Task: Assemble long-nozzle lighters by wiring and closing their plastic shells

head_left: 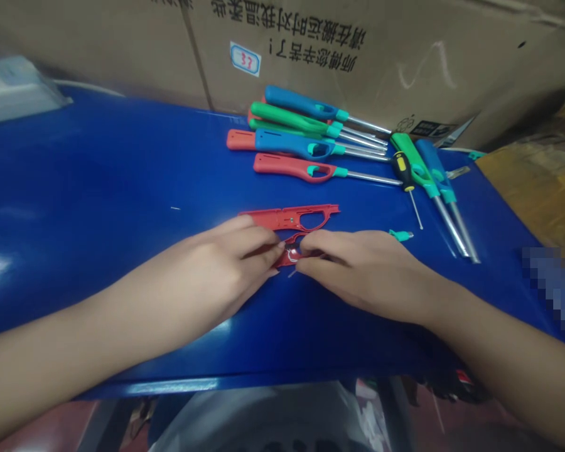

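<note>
Both my hands rest on the blue table point(98, 207) and meet over a red lighter shell half point(292, 254) with small metal parts inside. My left hand point(221, 270) presses its fingers together on the left end of that piece. My right hand point(358, 263) pinches its right end. Just beyond my fingers lies the other red shell half point(289, 218), open side up. A small teal nozzle piece point(400, 235) lies to the right of my right hand.
Several long-nosed lighters point(301, 129) in blue, green and red lie at the back, two more lighters point(435, 182) at the right. A yellow-black screwdriver point(407, 179) lies between the two groups. Cardboard boxes point(311, 44) stand behind. A plastic bag point(14, 85) is far left.
</note>
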The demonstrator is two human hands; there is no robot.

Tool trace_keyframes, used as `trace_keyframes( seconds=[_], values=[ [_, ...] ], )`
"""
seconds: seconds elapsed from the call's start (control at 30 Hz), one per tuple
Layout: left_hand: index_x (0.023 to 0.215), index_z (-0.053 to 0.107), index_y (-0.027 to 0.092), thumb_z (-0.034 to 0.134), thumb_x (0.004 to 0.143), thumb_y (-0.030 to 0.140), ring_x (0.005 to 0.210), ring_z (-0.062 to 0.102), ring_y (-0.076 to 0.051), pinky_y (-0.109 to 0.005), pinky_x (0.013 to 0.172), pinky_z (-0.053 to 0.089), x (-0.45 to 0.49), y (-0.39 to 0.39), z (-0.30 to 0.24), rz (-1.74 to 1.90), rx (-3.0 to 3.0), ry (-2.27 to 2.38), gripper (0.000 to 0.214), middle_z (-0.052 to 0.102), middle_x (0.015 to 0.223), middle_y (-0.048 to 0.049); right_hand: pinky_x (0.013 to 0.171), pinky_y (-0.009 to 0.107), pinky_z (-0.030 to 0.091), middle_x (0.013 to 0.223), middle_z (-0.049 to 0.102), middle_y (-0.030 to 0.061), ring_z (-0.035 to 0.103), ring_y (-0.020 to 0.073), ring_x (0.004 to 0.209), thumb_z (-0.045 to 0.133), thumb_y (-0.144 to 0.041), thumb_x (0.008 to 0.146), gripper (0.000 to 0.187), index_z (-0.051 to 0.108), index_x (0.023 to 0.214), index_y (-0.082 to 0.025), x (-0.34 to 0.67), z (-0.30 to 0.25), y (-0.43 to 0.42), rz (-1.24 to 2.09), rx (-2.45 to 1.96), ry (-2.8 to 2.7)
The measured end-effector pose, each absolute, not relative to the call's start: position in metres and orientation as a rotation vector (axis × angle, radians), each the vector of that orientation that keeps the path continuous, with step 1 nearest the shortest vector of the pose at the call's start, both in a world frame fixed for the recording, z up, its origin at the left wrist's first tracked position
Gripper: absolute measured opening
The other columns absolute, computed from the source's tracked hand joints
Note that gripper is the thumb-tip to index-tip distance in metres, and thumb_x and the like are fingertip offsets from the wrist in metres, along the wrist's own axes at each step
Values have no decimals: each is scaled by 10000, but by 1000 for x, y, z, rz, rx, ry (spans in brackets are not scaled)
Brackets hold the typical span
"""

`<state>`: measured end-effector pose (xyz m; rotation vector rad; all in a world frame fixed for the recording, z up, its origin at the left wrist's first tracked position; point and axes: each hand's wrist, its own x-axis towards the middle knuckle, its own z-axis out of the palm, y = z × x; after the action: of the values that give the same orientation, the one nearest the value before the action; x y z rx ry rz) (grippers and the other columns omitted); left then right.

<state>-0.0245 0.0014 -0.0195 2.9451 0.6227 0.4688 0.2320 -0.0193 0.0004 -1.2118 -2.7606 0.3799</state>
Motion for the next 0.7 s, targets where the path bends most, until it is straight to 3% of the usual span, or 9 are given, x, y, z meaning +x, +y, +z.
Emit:
trace_keyframes(
  seconds=[0.1,0.17,0.23,0.37,0.43,0.53,0.7],
  values=[
    [1126,760,96,433,1113,221,1199,669,-349,-481,900,644,-26,0,-20,440,2981,617,350,749,1138,-164,610,310,342,1176,715,40,640,175,859,453,-174,1064,192,631,1104,-232,238,-3,-18,262,-1037,-2851],
    [1133,756,100,440,1109,210,1215,660,-349,-487,929,634,-27,0,-20,418,2992,624,336,746,1154,-162,675,309,410,1192,691,71,647,190,938,462,-184,1075,165,624,1083,-215,244,-4,-15,376,-945,-2789],
    [1169,746,103,454,1101,197,1216,655,-346,-481,936,626,-28,-1,-20,404,3003,622,314,741,1179,-157,722,296,461,1110,684,69,649,179,934,519,-213,1068,96,611,1042,-214,250,-6,-11,625,-937,-2599],
    [1218,726,101,457,1098,190,1181,661,-337,-453,892,620,-28,-1,-21,395,3019,621,308,738,1197,-153,580,242,439,869,646,-1,553,100,637,572,-258,1059,57,548,1027,-217,256,-9,-3,1116,-1082,-2130],
    [1229,720,93,451,1100,193,1160,666,-337,-445,852,621,-28,-1,-21,400,3017,627,315,736,1205,-157,552,222,424,810,602,-30,519,83,602,588,-272,1053,95,519,1022,-215,258,-11,0,1237,-1083,-2015],
    [1225,722,92,436,1107,204,1148,673,-344,-446,824,622,-28,0,-20,415,3013,629,329,747,1184,-151,543,201,412,761,542,-50,503,78,614,668,-237,996,110,570,1029,-198,257,-10,2,1218,-1134,-2076],
    [1196,735,99,441,1109,212,1157,683,-338,-448,873,622,-28,1,-20,432,3006,600,327,759,1173,-146,542,205,400,773,602,-14,493,75,610,713,-173,943,36,716,908,-178,254,-3,0,895,-1087,-2364]
  ],
)
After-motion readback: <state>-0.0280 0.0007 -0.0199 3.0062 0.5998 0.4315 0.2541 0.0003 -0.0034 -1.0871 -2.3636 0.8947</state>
